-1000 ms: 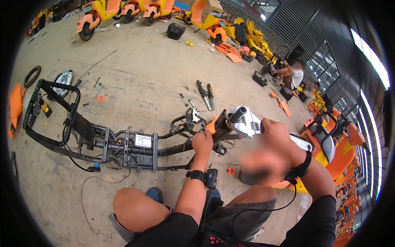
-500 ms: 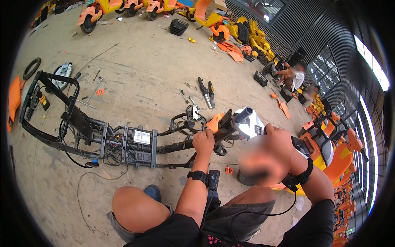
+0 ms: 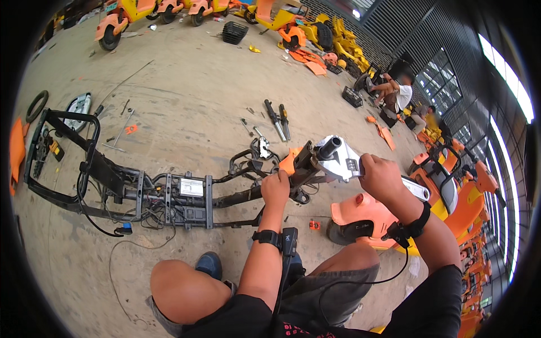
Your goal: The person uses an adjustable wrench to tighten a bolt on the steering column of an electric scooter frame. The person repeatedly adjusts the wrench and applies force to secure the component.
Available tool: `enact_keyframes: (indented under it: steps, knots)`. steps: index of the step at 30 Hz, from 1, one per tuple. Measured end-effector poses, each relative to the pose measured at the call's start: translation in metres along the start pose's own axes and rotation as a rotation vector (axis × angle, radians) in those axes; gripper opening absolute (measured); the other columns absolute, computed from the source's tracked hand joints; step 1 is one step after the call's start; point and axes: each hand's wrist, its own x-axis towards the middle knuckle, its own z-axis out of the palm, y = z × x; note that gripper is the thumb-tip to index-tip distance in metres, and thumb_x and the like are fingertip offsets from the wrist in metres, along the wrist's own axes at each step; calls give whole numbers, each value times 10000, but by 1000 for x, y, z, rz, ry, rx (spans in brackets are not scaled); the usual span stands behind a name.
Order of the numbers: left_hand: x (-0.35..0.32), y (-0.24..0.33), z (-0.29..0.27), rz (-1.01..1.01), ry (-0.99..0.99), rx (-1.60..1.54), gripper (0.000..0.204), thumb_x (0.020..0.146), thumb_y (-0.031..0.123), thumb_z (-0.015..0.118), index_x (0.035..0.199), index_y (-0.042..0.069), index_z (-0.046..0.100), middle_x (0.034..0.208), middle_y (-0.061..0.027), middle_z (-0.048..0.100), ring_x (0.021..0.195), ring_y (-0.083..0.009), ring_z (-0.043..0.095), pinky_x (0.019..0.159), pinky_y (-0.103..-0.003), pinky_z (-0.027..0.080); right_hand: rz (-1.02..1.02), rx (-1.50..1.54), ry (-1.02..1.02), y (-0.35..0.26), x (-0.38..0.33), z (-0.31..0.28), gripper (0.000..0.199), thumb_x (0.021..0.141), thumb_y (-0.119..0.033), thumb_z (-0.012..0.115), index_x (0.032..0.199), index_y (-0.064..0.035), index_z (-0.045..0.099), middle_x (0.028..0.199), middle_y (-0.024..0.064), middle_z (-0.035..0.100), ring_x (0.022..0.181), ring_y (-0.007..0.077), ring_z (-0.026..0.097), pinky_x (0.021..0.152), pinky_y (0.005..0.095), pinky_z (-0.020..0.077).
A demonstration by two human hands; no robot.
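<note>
A bare black scooter frame (image 3: 231, 198) lies across the floor in front of me. My left hand (image 3: 275, 188) is wrapped round its main tube, close to the steering head. A large silver adjustable wrench (image 3: 339, 163) has its jaws at the steering head, around or right beside the upright dark tube (image 3: 329, 147). My right hand (image 3: 384, 179) is closed on the wrench by its adjusting screw, and the handle end sticks out past my wrist. An orange piece (image 3: 289, 161) sits behind the steering head.
Two fork legs (image 3: 277, 119) and a long T-shaped tool (image 3: 120, 135) lie on the floor beyond the frame. An orange scooter fender (image 3: 360, 217) with its wheel stands close on the right. Farther off are parked scooters (image 3: 264, 19), a black crate (image 3: 234, 32) and a seated person (image 3: 397, 93).
The whole view has shifted slightly, so the frame sits a little farther left. Both hands keep their holds; the wrench stays at the steering head.
</note>
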Motion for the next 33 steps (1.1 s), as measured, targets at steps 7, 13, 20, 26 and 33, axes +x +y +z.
enact_keyframes:
  steps: [7,13,20,26,33]
  knots:
    - [0,6,-9,4,-99,-7,446,968,253,454,710,-32,679,723,-239,650,711,-446,622,716,-546,479,-36,-68,128,1,-6,-8,215,713,-51,645,911,-103,580,781,45,611,725,260,647,586,377,503]
    - [0,3,-8,62,-107,3,440,971,247,455,683,-31,637,725,-238,647,726,-445,621,724,-555,466,52,-152,248,15,-32,-12,183,697,-59,658,863,-103,594,746,51,606,687,267,629,595,389,477]
    - [2,-6,-3,56,-50,37,464,972,261,435,670,-25,640,706,-237,646,709,-449,623,734,-542,483,196,-181,299,49,-69,-23,130,706,-50,672,800,-82,589,686,95,566,629,323,593,580,428,456]
    - [3,-2,4,21,16,6,463,957,251,445,632,-25,626,653,-226,630,636,-443,612,667,-536,493,99,-121,222,64,-72,-25,173,633,-67,694,756,-74,573,689,95,573,621,329,583,564,424,459]
    - [1,-1,2,64,93,-33,443,930,222,473,584,-17,615,619,-222,611,624,-434,605,647,-536,479,58,-115,230,70,-68,-21,201,616,-70,715,772,-69,588,682,93,575,618,325,583,580,417,476]
